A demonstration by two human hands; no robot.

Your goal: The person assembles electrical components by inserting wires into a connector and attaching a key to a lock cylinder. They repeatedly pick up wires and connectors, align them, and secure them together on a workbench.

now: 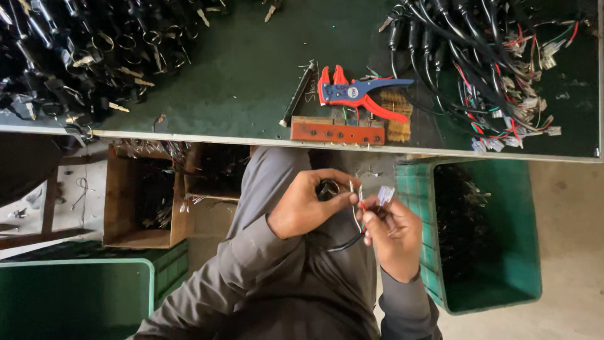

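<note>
My left hand [308, 204] grips a black cable piece with thin red and white wires [357, 200] sticking out of it, held over my lap. My right hand [393, 234] pinches a small clear plastic connector [385, 194] right beside the wire ends. A black cable [345, 243] hangs down between both hands. On the green table [251, 75] lies a red and blue wire stripper [355, 93], just beyond a red metal block [336, 133].
A pile of black switches and keys [82, 50] covers the table's left. A bundle of black harnesses with coloured wires [491, 63] lies at the right. A green crate [491, 233] stands right of my legs, cardboard boxes [141, 195] at left.
</note>
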